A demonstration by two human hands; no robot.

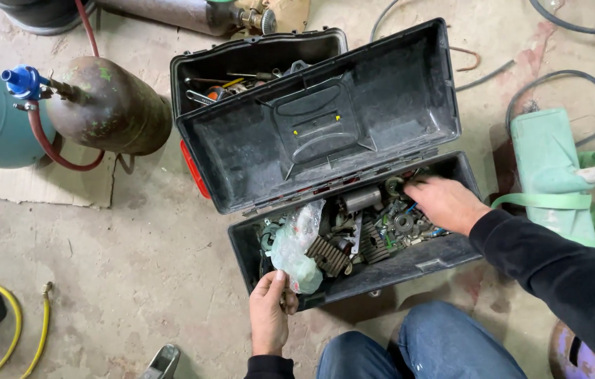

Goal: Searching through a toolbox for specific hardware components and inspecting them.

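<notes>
Fingers (418, 186) of the right hand (445, 203) lay curled down among the metal parts (399, 224) at the far end of the open black toolbox (381, 270), gripping nothing I could make out. The left hand (269, 316) pinched the box's near rim beside a crumpled plastic bag (296, 249). Nothing had been lifted out onto the concrete floor (136, 260); the sorting looked barely begun.

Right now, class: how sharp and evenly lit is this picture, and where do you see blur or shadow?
Head view: soft, even light, no glare; toolbox contents sharp; right hand slightly blurred; faint shadow under the open lid; left hand crisp.
</notes>
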